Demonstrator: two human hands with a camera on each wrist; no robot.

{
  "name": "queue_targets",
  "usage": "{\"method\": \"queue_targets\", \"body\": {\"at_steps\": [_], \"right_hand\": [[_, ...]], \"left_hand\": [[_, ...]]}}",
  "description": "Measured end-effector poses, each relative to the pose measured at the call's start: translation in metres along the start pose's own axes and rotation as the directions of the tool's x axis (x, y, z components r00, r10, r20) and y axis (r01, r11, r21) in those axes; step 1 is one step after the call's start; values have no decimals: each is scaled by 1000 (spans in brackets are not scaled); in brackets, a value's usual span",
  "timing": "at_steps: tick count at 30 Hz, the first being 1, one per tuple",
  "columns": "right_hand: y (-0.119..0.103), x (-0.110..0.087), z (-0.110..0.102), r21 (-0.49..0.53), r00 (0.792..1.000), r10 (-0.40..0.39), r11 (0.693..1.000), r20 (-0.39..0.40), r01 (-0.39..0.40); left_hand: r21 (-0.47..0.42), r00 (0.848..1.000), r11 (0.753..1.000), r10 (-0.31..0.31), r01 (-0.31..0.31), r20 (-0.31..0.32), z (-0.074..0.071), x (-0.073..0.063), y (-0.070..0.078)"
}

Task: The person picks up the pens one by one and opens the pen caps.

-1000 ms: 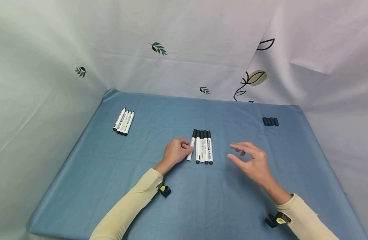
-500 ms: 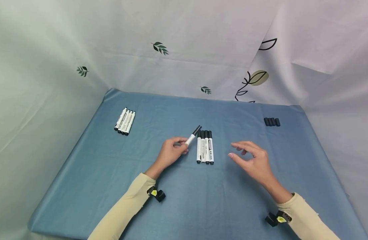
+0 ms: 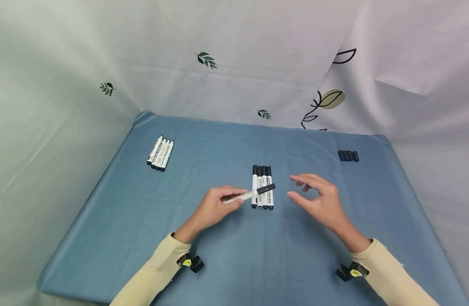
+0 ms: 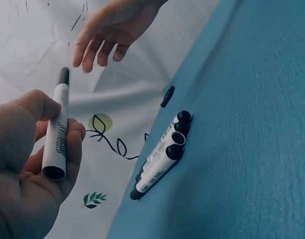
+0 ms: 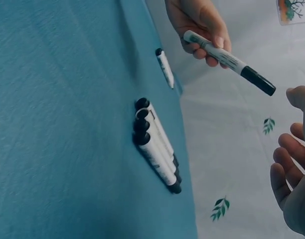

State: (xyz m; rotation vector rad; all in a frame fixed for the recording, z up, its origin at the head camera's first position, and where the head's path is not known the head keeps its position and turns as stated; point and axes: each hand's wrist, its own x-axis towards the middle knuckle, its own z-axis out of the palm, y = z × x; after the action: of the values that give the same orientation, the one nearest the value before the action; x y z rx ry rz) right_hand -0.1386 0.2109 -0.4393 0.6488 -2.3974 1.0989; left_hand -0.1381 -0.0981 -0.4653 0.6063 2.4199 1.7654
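My left hand (image 3: 215, 208) pinches a white marker (image 4: 56, 129) between thumb and fingers, raised over the table. Its black cap (image 3: 266, 188) points toward my right hand (image 3: 320, 199). That hand hovers to the right with thumb and fingers apart, holding nothing; in the right wrist view its fingers (image 5: 292, 149) are near the cap but not touching it. Beneath the held marker, a row of capped white markers (image 3: 259, 182) lies side by side on the blue cloth, partly hidden by it in the head view.
At the back left lie several uncapped white markers (image 3: 160, 154) in a row. Several loose black caps (image 3: 348, 156) stand close together at the back right. The blue cloth (image 3: 203, 140) covers the table, and a pale patterned curtain (image 3: 234, 63) rises behind its far edge.
My left hand has picked the leftmost marker up from the row, drawn it back and turned it so the cap swings rightward. The right hand stays almost where it was.
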Motion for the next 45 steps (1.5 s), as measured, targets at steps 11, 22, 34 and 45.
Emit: {"method": "queue_targets", "body": {"at_steps": [11,22,34,45], "right_hand": [[-19,13,6,90,983,-103,992,154,90],[-36,9,16,69,944,-119,992,308,103],[-44,2,24,91,933,-134,990,334,109],[-45,0,27,95,940,-162,986,300,140]], "left_hand": [[77,996,995,61,-65,62,-1,-11,6],[82,993,991,97,-102,70,-2,-19,7],[62,988,991,110,-117,112,-4,-23,5],[55,985,990,122,-130,125,0,-26,4]]}}
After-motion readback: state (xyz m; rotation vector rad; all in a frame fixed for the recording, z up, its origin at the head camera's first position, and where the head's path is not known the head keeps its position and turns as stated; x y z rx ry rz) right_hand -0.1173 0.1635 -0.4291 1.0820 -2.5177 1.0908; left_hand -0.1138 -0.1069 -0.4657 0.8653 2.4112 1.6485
